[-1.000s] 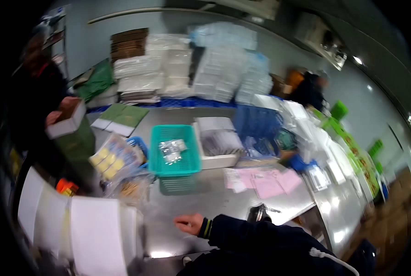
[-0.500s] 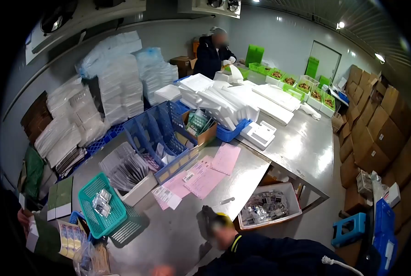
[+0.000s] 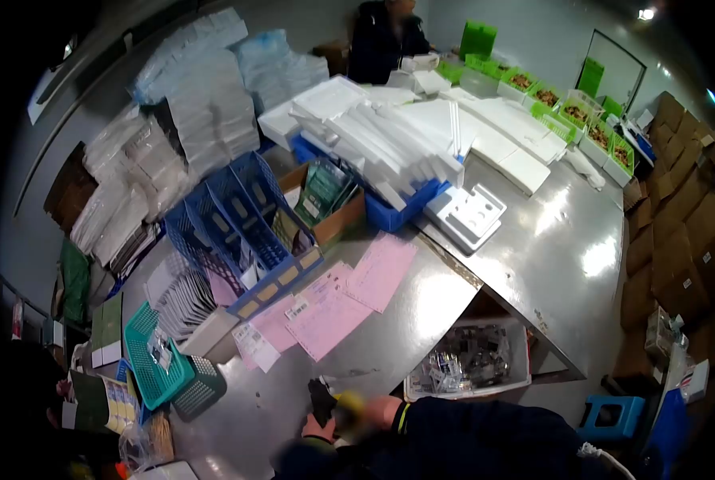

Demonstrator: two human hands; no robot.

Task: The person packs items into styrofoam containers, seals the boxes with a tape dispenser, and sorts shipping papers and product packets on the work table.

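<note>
My right hand [image 3: 383, 412] is closed round a black and yellow object [image 3: 349, 410], blurred, over the front edge of the metal table [image 3: 249, 396]. Just to its left, my left hand [image 3: 319, 429] is at the dark end of the same object; its fingers are partly hidden, so its grip is unclear. Pink printed sheets [image 3: 325, 320] and a white label sheet [image 3: 255, 348] lie beyond my hands. Below the table edge, to the right, a white foam box [image 3: 469, 390] holds many small clear packets.
A teal basket [image 3: 153, 364], white envelopes [image 3: 183, 304] and a blue divided rack [image 3: 245, 220] stand at the left. White foam lids [image 3: 389, 136] are piled at the back, near another person [image 3: 385, 44]. Cardboard boxes [image 3: 677, 264] and a blue stool [image 3: 611, 416] are at the right.
The view has swung right and now sits closer to the table. My left hand has come up beside my right hand, which holds the black and yellow object. The other person has shifted up in view.
</note>
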